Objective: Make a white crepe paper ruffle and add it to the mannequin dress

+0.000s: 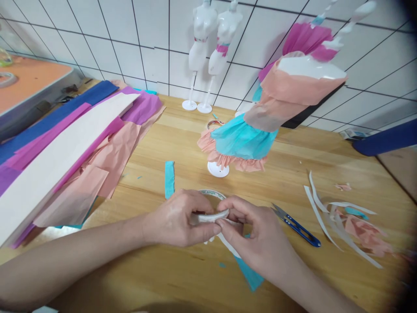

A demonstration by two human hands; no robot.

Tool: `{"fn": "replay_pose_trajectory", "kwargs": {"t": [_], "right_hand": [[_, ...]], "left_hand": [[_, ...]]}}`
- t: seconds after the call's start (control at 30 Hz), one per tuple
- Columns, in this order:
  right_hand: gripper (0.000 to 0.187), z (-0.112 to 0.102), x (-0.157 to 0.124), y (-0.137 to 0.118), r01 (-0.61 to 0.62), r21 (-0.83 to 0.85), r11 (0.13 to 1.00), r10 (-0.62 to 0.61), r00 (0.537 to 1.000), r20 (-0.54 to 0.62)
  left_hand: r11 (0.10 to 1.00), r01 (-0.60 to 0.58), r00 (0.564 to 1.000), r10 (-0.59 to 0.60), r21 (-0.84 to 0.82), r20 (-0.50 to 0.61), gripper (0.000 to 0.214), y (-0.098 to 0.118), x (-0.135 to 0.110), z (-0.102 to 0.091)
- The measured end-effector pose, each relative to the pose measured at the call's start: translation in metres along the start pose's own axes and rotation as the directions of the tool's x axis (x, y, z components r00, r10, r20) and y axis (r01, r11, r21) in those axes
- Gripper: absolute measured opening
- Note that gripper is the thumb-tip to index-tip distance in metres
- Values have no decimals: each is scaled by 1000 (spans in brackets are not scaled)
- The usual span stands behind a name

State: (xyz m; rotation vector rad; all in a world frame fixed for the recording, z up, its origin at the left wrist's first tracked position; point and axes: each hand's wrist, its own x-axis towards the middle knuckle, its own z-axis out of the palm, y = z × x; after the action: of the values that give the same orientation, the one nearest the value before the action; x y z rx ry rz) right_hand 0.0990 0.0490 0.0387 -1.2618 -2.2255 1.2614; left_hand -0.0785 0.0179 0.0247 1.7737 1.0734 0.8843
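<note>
My left hand [177, 221] grips a white roll of tape [211, 204] just above the wooden table [182, 143]. My right hand [257, 230] pinches the loose tape end at the roll's front edge, fingers closed. A turquoise paper strip with a white backing [247, 271] runs out from under my right hand toward me. Beyond the hands stands a small mannequin [280, 104], tilted, dressed in peach and turquoise crepe paper. Blue thread snips [298, 225] lie right of my right hand.
A stack of blue, purple, pink, white and peach crepe paper sheets [65, 152] covers the left of the table. A short turquoise strip [169, 178] lies ahead of the hands. White backing strips and paper scraps [345, 217] lie at the right. Two bare white mannequins [211, 43] stand by the tiled wall.
</note>
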Motion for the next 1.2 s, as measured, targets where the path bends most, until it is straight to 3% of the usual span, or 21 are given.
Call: {"fn": "replay_pose_trajectory", "kwargs": {"t": [0.1, 0.23, 0.3, 0.4, 0.63, 1.2], "right_hand": [[10, -1, -2, 2, 12, -18, 1000, -13, 999, -44], [31, -6, -6, -1, 46, -48, 998, -47, 999, -24], [27, -6, -9, -4, 51, -72, 996, -58, 993, -100], [7, -5, -10, -6, 25, -69, 997, -38, 980, -195], [18, 1, -7, -4, 18, -129, 991, -50, 966, -252], [19, 5, -7, 0, 54, -93, 994, -74, 971, -228]], "left_hand": [[994, 70, 997, -67, -82, 41, 28, 0, -1, 2], [986, 110, 994, -111, -128, 1, 29, -4, -3, -1], [989, 92, 995, -97, -115, -38, 29, -6, -3, -2], [995, 47, 996, -53, -89, -65, 30, -7, -3, -2], [1000, 3, 999, -4, -27, -49, 30, -6, -4, 1], [999, -52, 996, 50, -17, -69, 32, -4, -3, 3]]}}
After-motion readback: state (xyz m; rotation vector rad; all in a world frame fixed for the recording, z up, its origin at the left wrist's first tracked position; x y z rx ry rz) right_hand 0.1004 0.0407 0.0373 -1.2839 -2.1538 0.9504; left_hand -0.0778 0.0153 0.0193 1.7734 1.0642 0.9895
